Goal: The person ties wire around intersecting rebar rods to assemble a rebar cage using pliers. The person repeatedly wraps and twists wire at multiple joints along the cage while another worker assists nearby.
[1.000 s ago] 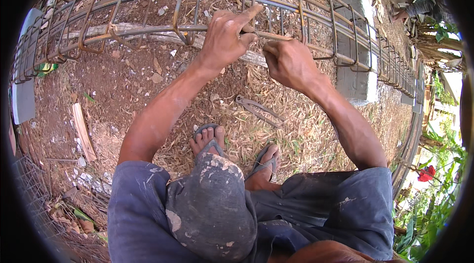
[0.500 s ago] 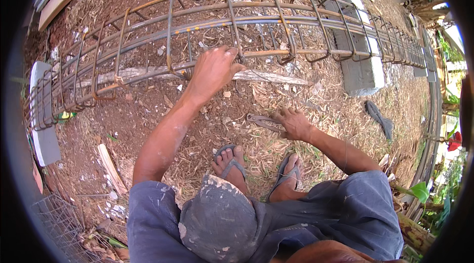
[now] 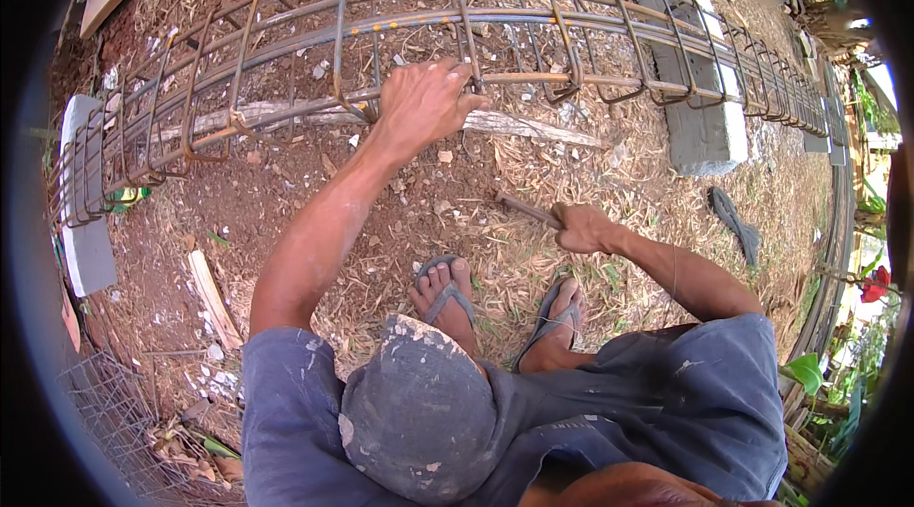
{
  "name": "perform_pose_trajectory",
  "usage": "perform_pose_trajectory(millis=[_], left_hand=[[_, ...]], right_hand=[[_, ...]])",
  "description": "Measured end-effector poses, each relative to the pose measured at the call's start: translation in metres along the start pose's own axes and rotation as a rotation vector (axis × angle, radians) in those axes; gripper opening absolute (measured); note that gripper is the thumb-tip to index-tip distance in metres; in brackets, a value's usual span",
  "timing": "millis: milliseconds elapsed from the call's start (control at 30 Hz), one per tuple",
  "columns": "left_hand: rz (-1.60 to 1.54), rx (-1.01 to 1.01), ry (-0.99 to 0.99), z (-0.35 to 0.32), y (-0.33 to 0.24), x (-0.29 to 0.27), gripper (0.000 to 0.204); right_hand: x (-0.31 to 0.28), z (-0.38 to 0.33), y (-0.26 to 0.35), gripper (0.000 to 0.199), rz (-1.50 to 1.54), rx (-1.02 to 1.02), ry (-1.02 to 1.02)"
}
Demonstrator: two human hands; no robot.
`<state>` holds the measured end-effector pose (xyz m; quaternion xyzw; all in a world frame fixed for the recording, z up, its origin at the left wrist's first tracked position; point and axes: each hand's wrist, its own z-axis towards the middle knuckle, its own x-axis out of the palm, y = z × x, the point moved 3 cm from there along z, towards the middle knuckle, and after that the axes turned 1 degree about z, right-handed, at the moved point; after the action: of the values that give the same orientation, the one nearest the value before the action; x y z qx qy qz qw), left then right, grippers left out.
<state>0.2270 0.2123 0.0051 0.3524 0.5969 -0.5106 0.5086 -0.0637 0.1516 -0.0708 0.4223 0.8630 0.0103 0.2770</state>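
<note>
A: Nearest, at five o'clock from the cage, the right hand (image 3: 583, 229) is closed tight round a short metal tool (image 3: 526, 209), low over the straw.

B: And the left hand (image 3: 422, 102)?

A: At twelve o'clock, fingers curled over the lower bar of the rebar cage (image 3: 286, 50), which lies on the concrete blocks (image 3: 700, 121).

B: Risk?

A: I'd judge a slipped tool could jab the sandalled feet (image 3: 447, 293), or a wire end could cut the palm.

Paint-flecked blue shirt (image 3: 286, 393), grey flip-flops (image 3: 440, 290)
</note>
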Motion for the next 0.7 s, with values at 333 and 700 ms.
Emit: perform_pose_trajectory(millis=[333, 700], left_hand=[[0.001, 0.123, -0.175, -0.004, 0.008, 0.022, 0.059], [-0.013, 0.090, -0.138, 0.009, 0.009, 0.039, 0.036]], right_hand=[[-0.187, -0.138, 0.038, 0.050, 0.026, 0.012, -0.288], [-0.227, -0.098, 0.196, 0.063, -0.767, 0.220, -0.045]])
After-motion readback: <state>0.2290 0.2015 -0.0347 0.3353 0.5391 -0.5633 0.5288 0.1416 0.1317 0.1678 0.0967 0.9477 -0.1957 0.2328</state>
